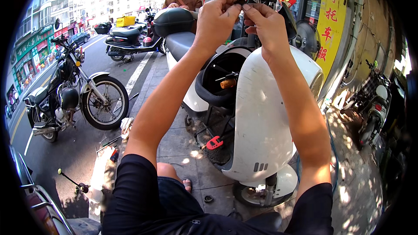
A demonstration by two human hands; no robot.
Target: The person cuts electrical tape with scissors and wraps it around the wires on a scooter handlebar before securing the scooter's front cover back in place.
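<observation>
Up high, your left hand (215, 22) and right hand (270, 28) meet fingertip to fingertip, thumbs and forefingers pinching a small dark piece (240, 1), too small to identify, above the smooth, curved, faintly scuffed white scooter panel (261, 117). Beside that shell, an orange-handled tool (227, 83) lies in a rounded, thick-rimmed black opening (209, 93). Large red characters run down a tall yellow sign (333, 17) to your right. Below you, grey paving slabs (174, 143) border the sunlit asphalt road (78, 159).
</observation>
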